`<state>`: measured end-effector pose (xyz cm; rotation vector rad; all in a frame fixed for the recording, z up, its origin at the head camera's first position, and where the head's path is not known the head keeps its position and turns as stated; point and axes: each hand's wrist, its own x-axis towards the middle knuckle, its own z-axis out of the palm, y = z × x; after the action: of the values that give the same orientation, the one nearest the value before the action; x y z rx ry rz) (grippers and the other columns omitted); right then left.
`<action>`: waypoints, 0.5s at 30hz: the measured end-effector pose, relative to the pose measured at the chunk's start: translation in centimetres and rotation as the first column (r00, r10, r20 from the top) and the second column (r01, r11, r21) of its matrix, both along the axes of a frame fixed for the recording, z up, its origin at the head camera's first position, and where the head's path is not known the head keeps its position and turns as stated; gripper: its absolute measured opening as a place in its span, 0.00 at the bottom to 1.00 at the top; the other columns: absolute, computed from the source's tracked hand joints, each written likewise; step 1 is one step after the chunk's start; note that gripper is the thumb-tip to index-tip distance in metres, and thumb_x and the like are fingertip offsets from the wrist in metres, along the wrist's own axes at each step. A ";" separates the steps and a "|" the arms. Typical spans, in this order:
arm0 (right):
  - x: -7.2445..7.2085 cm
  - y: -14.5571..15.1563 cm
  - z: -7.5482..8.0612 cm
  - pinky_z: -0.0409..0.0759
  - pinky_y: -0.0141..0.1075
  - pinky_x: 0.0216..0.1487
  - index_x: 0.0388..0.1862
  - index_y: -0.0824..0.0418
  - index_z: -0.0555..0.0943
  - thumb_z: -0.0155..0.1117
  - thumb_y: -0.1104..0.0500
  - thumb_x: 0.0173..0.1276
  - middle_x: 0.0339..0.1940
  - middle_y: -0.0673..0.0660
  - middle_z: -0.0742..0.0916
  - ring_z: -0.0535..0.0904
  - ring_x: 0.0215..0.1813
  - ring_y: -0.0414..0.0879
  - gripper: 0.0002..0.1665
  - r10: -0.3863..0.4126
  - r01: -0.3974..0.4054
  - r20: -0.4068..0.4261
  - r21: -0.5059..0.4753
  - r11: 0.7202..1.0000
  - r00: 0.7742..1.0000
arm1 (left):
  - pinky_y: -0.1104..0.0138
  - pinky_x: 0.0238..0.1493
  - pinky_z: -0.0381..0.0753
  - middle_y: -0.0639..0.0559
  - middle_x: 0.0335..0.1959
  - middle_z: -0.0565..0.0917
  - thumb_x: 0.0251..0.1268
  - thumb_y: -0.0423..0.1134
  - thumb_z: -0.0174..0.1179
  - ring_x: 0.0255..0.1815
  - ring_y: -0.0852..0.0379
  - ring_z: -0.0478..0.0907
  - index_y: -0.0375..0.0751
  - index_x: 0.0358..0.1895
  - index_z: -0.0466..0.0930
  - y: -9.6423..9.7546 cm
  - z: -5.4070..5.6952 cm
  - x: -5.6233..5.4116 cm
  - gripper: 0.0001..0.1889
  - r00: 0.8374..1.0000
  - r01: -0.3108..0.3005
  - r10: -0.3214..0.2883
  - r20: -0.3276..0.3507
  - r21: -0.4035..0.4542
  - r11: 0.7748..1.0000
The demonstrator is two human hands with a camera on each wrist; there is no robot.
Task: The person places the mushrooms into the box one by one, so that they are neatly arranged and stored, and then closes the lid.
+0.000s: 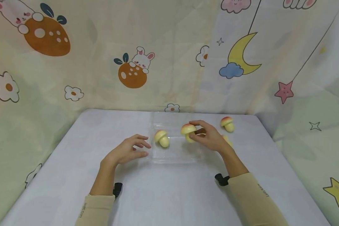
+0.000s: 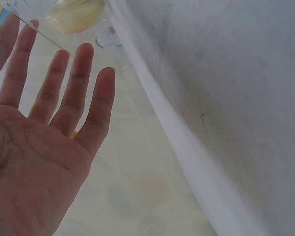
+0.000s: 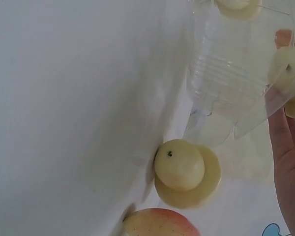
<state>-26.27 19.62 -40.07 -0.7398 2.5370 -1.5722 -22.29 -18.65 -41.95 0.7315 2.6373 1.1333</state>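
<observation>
My right hand point(image 1: 210, 138) pinches a yellow mushroom point(image 1: 188, 128) with a red-tinted cap over the right part of a clear plastic container point(image 1: 175, 158). In the right wrist view that held mushroom point(image 3: 285, 66) shows partly behind the container's wall point(image 3: 221, 73). A second mushroom point(image 1: 162, 138) lies in the container's left part. Just left of the container, my left hand point(image 1: 127, 149) has its fingers loosely extended and holds nothing; its palm point(image 2: 39, 162) faces the left wrist camera.
Right of the container lie two more mushrooms, one at the back point(image 1: 227, 124) and one partly hidden by the right hand point(image 1: 227, 140). The container's raised lid point(image 1: 169, 117) reaches toward the table's back edge. A printed cloth point(image 1: 172, 62) hangs behind the white table point(image 1: 158, 194).
</observation>
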 end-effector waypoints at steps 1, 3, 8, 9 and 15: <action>0.0 -0.1 0.0 0.86 0.36 0.52 0.70 0.53 0.75 0.74 0.56 0.69 0.68 0.54 0.79 0.84 0.56 0.58 0.32 -0.001 0.001 0.002 0.004 1.000 1.000 | 0.45 0.64 0.77 0.45 0.73 0.72 0.68 0.46 0.68 0.61 0.48 0.78 0.46 0.55 0.88 0.0 0.0 0.0 0.16 1.000 0.000 0.000 0.003 0.002 1.000; -0.1 -0.3 -0.1 0.86 0.36 0.52 0.71 0.54 0.75 0.73 0.57 0.69 0.68 0.55 0.79 0.85 0.56 0.57 0.32 -0.001 0.001 0.001 0.010 1.000 1.000 | 0.44 0.63 0.77 0.45 0.73 0.72 0.68 0.46 0.69 0.61 0.48 0.78 0.46 0.55 0.88 0.1 0.0 0.1 0.16 1.000 0.002 -0.002 0.010 0.003 1.000; -0.4 -0.9 -0.3 0.87 0.37 0.52 0.72 0.57 0.74 0.73 0.57 0.70 0.68 0.56 0.79 0.85 0.56 0.57 0.33 0.012 -0.012 -0.018 0.016 1.000 1.000 | 0.44 0.63 0.77 0.46 0.73 0.72 0.68 0.46 0.69 0.61 0.48 0.78 0.47 0.55 0.88 0.2 0.1 0.2 0.16 1.000 -0.002 0.002 0.009 0.003 1.000; -0.5 -1.0 -0.3 0.87 0.38 0.53 0.72 0.56 0.74 0.73 0.57 0.70 0.68 0.56 0.80 0.85 0.56 0.57 0.33 0.013 -0.012 -0.023 0.019 1.000 1.000 | 0.44 0.63 0.77 0.46 0.73 0.72 0.68 0.46 0.69 0.61 0.48 0.79 0.47 0.54 0.88 0.2 0.2 0.2 0.15 1.000 -0.004 0.004 0.007 0.002 1.000; -0.9 -1.8 -0.1 0.87 0.38 0.53 0.71 0.56 0.75 0.74 0.57 0.69 0.68 0.54 0.80 0.86 0.55 0.55 0.33 0.022 -0.022 -0.020 0.021 1.000 1.000 | 0.44 0.64 0.77 0.46 0.73 0.72 0.68 0.45 0.69 0.62 0.47 0.79 0.46 0.55 0.88 0.2 0.1 0.2 0.15 1.000 -0.008 0.008 0.010 0.008 1.000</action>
<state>-27.19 17.87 -40.21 -0.7832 2.5460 -1.5377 -22.12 -18.47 -41.82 0.7158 2.6312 1.1479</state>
